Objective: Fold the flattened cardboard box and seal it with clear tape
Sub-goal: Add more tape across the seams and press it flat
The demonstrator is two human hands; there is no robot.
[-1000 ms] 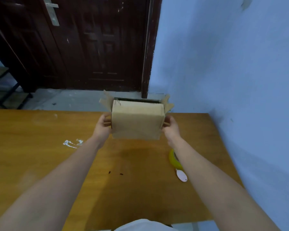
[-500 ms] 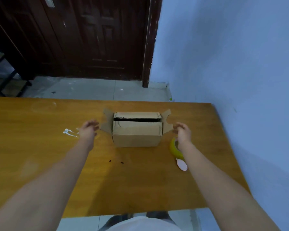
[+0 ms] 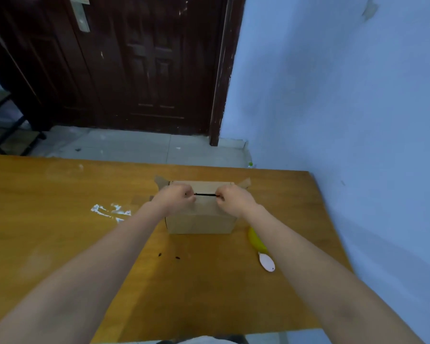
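Wooden counter [image 3: 60, 244], orange-brown, carries every item. Reading from the left: a smear of white paint [image 3: 109, 211] lies on the counter's surface, well apart from its near edge and to the left of your left forearm. Your left hand [image 3: 175, 201] rests on top of the cardboard box [image 3: 201, 223], its fingers curled down onto the near top flap beside the dark gap between the two top flaps; whether they pinch the flap's edge or only press it cannot be told. The cardboard box stands upright toward the far edge of the counter, right of its middle, with both long top flaps folded nearly shut and a thin dark slit left between them. A small side flap [image 3: 160, 182] sticks up at its far left corner and another [image 3: 245, 182] at its far right corner. Your right hand [image 3: 235, 201] mirrors the left one, fingers curled onto the same flap at the other end of the slit. Just beside the box's near right corner lies a yellow object [image 3: 256, 240], partly hidden by your right forearm, with a white oval tag [image 3: 266, 261] at its near end. Two small dark specks [image 3: 169, 256] mark the counter nearer to you than the box.
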